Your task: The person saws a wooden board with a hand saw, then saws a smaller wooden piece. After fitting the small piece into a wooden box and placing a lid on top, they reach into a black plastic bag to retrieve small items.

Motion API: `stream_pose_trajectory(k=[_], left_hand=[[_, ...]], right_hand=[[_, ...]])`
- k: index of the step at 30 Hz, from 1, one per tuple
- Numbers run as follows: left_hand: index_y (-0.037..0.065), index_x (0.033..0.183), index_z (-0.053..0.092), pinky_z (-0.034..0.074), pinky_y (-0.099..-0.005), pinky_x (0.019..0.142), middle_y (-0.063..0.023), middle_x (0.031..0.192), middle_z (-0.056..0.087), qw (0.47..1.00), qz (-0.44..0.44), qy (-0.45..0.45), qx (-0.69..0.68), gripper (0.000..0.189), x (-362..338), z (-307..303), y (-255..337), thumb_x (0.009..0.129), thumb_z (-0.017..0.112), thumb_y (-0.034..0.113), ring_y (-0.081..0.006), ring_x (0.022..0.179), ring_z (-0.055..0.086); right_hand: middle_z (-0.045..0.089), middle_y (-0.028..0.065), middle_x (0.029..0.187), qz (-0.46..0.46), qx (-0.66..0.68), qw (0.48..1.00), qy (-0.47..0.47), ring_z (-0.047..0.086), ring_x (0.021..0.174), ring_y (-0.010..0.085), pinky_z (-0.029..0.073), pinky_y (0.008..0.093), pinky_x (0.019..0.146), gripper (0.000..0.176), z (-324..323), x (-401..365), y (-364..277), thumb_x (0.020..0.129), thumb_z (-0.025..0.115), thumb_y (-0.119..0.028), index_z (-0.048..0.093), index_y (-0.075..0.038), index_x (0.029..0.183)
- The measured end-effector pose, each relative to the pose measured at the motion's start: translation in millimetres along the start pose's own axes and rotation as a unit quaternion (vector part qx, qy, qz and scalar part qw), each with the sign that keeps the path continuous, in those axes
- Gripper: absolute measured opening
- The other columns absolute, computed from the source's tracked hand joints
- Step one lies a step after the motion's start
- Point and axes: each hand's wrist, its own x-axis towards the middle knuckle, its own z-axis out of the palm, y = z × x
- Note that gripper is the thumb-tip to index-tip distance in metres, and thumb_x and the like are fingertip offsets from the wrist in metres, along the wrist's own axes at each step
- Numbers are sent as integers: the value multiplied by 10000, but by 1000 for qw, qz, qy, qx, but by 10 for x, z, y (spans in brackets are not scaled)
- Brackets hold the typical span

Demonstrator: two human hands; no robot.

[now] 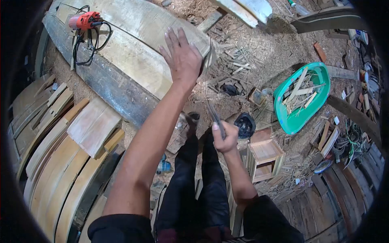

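Observation:
My left hand (183, 56) lies flat with fingers spread on a wide pale plank (139, 20), close to its right end. Lower and to the right, my right hand (225, 137) is closed around the dark handle of a handsaw (215, 115). Its thin blade appears nearly edge-on and runs upward to the plank's end beside my left hand. Under this plank are more pale boards and a worn grey workbench (117, 89).
A red power tool (86, 20) with a looped black cord sits on the bench at upper left. On the sawdust-covered floor are a green basin (302, 117) of wood scraps and a small wooden box frame (265, 156). Stacked boards (60, 162) stand at lower left.

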Motion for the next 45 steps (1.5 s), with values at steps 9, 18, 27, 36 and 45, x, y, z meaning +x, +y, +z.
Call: stream_pose_trajectory(k=[9,18,27,36,45], left_hand=[[6,1511,298,87,-594,1196,-250,1591,229,1000,6,7,2,602,20,28,15,988,405,285,-387,1500,162],[9,1512,303,93,-587,1199,-250,1595,221,1000,-2,-3,2,606,-1,10,15,994,404,308,-386,1499,166],[-1,1506,312,91,-580,1202,-246,1597,222,1000,2,5,10,597,13,40,18,999,392,303,-384,1501,166],[3,1513,300,76,-572,1207,-245,1600,215,1000,-3,4,7,602,13,31,28,998,401,298,-378,1506,151],[-2,1507,307,69,-575,1207,-243,1602,210,1000,-2,5,13,591,8,1,51,993,394,278,-373,1505,159]], right_hand=[[461,41,543,32,45,998,39,441,471,152,353,310,466,297,-179,-100,-47,909,670,-181,553,-15,694],[443,67,532,-17,-11,998,64,492,462,176,375,331,465,364,-36,-119,78,879,731,-206,504,-34,653],[459,47,523,32,-7,989,141,442,469,99,376,291,462,305,-96,-18,-230,892,718,-165,554,-18,681],[487,69,528,11,-4,987,161,480,487,96,414,300,486,260,-29,-12,-21,886,721,-164,610,-10,709],[521,82,541,1,-7,987,162,524,493,106,435,280,506,226,99,84,22,891,709,-154,633,0,744]])
